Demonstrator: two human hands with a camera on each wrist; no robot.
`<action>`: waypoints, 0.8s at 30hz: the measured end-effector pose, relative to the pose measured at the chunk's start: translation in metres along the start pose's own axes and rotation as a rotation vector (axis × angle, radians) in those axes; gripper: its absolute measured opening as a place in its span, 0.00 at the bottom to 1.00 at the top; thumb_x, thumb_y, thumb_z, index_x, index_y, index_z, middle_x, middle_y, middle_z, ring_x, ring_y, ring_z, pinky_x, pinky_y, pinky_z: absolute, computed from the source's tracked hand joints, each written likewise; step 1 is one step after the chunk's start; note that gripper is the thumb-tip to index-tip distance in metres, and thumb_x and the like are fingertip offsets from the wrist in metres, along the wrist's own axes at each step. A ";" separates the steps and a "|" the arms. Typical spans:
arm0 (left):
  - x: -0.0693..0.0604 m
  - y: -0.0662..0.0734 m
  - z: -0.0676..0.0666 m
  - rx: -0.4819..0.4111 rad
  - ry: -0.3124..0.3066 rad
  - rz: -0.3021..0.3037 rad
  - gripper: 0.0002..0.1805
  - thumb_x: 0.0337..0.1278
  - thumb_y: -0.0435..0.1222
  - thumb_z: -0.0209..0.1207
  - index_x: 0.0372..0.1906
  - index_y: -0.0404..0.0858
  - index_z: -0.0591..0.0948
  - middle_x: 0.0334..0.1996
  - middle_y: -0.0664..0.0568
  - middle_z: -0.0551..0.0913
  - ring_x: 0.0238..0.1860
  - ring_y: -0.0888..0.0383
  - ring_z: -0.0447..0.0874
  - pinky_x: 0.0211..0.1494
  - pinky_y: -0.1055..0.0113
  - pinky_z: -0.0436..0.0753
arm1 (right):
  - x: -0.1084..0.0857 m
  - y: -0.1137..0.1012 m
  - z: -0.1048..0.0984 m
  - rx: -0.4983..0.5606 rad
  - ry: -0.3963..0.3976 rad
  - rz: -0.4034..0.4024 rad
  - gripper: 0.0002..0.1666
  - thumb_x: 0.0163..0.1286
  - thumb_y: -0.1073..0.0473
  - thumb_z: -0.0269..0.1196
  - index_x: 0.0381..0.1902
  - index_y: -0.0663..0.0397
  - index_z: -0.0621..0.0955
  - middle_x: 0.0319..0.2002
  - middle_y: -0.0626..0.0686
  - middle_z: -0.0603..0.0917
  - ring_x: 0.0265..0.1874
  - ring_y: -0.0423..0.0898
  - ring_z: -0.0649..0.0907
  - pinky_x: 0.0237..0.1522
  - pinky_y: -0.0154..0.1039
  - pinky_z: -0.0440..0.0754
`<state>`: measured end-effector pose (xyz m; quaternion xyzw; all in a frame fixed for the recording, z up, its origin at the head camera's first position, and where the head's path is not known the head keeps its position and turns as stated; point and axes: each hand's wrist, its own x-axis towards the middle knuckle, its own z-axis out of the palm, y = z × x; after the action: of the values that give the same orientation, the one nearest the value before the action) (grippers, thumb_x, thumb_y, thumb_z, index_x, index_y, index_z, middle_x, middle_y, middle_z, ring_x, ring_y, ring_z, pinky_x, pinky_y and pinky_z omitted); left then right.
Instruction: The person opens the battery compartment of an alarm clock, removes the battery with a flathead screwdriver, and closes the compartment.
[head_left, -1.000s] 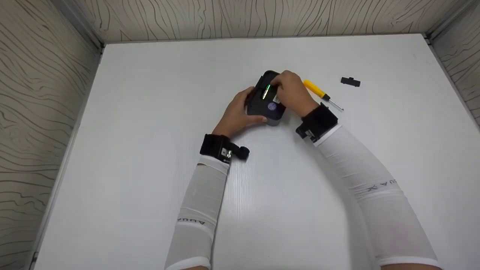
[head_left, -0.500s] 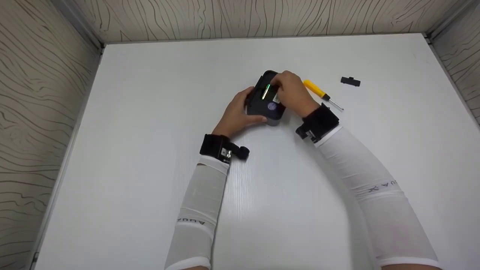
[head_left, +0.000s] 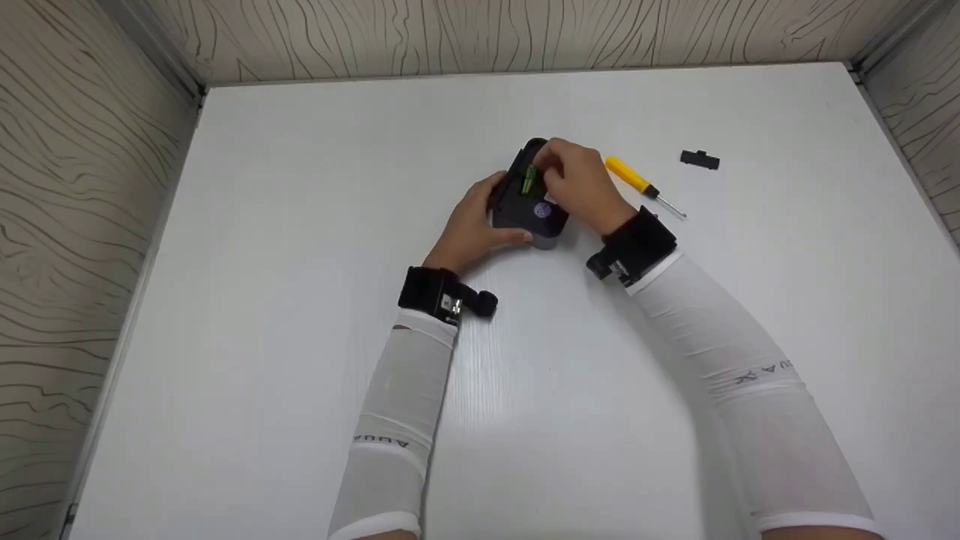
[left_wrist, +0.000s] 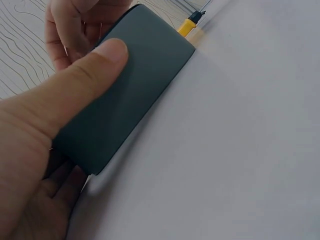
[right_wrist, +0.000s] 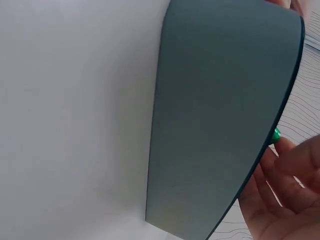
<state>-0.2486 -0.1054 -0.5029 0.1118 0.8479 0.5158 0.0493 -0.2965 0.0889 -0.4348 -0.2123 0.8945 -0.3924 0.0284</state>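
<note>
A box-shaped device (head_left: 517, 214), with a black back and grey sides, rests on the white table. My left hand (head_left: 472, 229) grips its left side, thumb along the near edge; in the left wrist view that thumb lies on the grey side wall (left_wrist: 115, 100). A green battery (head_left: 529, 180) shows at the opening in the black back, tilted. My right hand (head_left: 581, 184) is over the device, curled fingers holding the battery near its far end. In the right wrist view, the battery's green end (right_wrist: 275, 136) pokes above the rim by a fingertip. The compartment's inside is partly hidden.
A yellow-handled screwdriver (head_left: 630, 176) lies just right of my right hand. Farther right is a small black battery cover (head_left: 700, 159). Wood-patterned panels (head_left: 450, 37) border the table at the back and sides.
The battery has changed its tilt and lost its bright glare. My right fingers have shifted slightly left and up. The left hand keeps its grip; the device stays about where it was.
</note>
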 end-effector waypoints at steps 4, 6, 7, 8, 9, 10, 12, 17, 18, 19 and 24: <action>0.001 0.001 0.000 0.015 -0.008 -0.012 0.60 0.44 0.52 0.78 0.80 0.43 0.58 0.77 0.51 0.62 0.76 0.59 0.58 0.76 0.70 0.58 | -0.001 0.000 0.002 0.034 0.013 -0.024 0.13 0.70 0.69 0.59 0.52 0.66 0.77 0.48 0.62 0.85 0.46 0.52 0.82 0.55 0.46 0.80; 0.001 0.001 -0.001 0.019 -0.009 -0.016 0.59 0.45 0.52 0.78 0.80 0.44 0.58 0.77 0.51 0.62 0.76 0.59 0.57 0.76 0.69 0.57 | -0.001 0.001 0.003 0.051 0.010 -0.028 0.15 0.69 0.68 0.62 0.53 0.65 0.76 0.48 0.61 0.85 0.47 0.52 0.83 0.55 0.45 0.81; 0.001 0.001 -0.001 0.021 -0.011 -0.017 0.59 0.45 0.52 0.78 0.80 0.44 0.57 0.77 0.51 0.62 0.76 0.59 0.57 0.76 0.68 0.57 | -0.001 0.001 0.004 0.058 0.006 -0.027 0.17 0.69 0.68 0.63 0.54 0.65 0.76 0.47 0.61 0.85 0.47 0.52 0.84 0.55 0.46 0.81; 0.001 0.002 -0.001 0.023 -0.012 -0.016 0.59 0.45 0.52 0.78 0.80 0.43 0.57 0.77 0.51 0.61 0.76 0.58 0.57 0.77 0.67 0.57 | -0.001 0.001 0.004 0.064 0.000 -0.026 0.17 0.69 0.68 0.64 0.54 0.64 0.76 0.47 0.61 0.85 0.47 0.51 0.84 0.55 0.46 0.81; 0.001 0.002 -0.001 0.024 -0.013 -0.015 0.59 0.45 0.52 0.78 0.80 0.43 0.57 0.77 0.50 0.61 0.76 0.58 0.57 0.77 0.67 0.57 | -0.001 0.001 0.004 0.068 -0.004 -0.026 0.18 0.69 0.67 0.65 0.55 0.64 0.76 0.47 0.61 0.85 0.47 0.51 0.84 0.55 0.46 0.81; 0.001 0.002 -0.001 0.024 -0.013 -0.014 0.59 0.46 0.52 0.77 0.80 0.43 0.57 0.77 0.50 0.61 0.76 0.58 0.57 0.77 0.67 0.57 | -0.001 0.000 0.005 0.070 -0.008 -0.025 0.18 0.68 0.67 0.66 0.55 0.64 0.77 0.47 0.60 0.86 0.47 0.51 0.84 0.55 0.45 0.81; 0.001 0.002 -0.001 0.025 -0.013 -0.012 0.59 0.46 0.52 0.77 0.80 0.43 0.57 0.77 0.50 0.61 0.76 0.57 0.57 0.77 0.67 0.57 | -0.001 0.000 0.005 0.076 -0.012 -0.019 0.18 0.68 0.67 0.67 0.55 0.63 0.78 0.47 0.60 0.86 0.47 0.51 0.84 0.54 0.45 0.82; 0.001 0.001 -0.001 0.020 -0.013 -0.016 0.59 0.46 0.52 0.77 0.80 0.43 0.57 0.77 0.51 0.61 0.76 0.58 0.57 0.76 0.68 0.57 | 0.000 0.002 0.005 0.100 0.006 0.022 0.16 0.66 0.66 0.70 0.50 0.62 0.81 0.46 0.58 0.87 0.45 0.49 0.85 0.50 0.39 0.82; 0.001 0.001 0.000 0.019 -0.013 -0.016 0.59 0.46 0.52 0.77 0.80 0.44 0.57 0.77 0.51 0.61 0.76 0.58 0.57 0.76 0.68 0.58 | 0.000 0.003 0.005 0.110 0.012 0.030 0.15 0.66 0.65 0.70 0.49 0.61 0.82 0.45 0.58 0.87 0.44 0.49 0.85 0.49 0.37 0.82; 0.001 0.001 0.000 0.017 -0.012 -0.014 0.59 0.46 0.52 0.77 0.80 0.43 0.57 0.77 0.51 0.61 0.76 0.58 0.57 0.76 0.67 0.58 | 0.000 0.003 0.005 0.120 0.018 0.038 0.14 0.65 0.65 0.71 0.47 0.61 0.82 0.45 0.58 0.87 0.43 0.48 0.85 0.47 0.36 0.82; 0.001 0.001 0.000 0.014 -0.008 -0.010 0.59 0.46 0.51 0.78 0.80 0.43 0.57 0.77 0.50 0.62 0.76 0.58 0.58 0.76 0.66 0.58 | 0.002 0.006 0.004 0.160 0.032 0.055 0.11 0.65 0.65 0.72 0.43 0.60 0.83 0.42 0.57 0.88 0.40 0.46 0.84 0.43 0.31 0.82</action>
<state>-0.2493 -0.1048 -0.5024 0.1103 0.8519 0.5090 0.0546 -0.2995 0.0893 -0.4417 -0.1786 0.8662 -0.4649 0.0415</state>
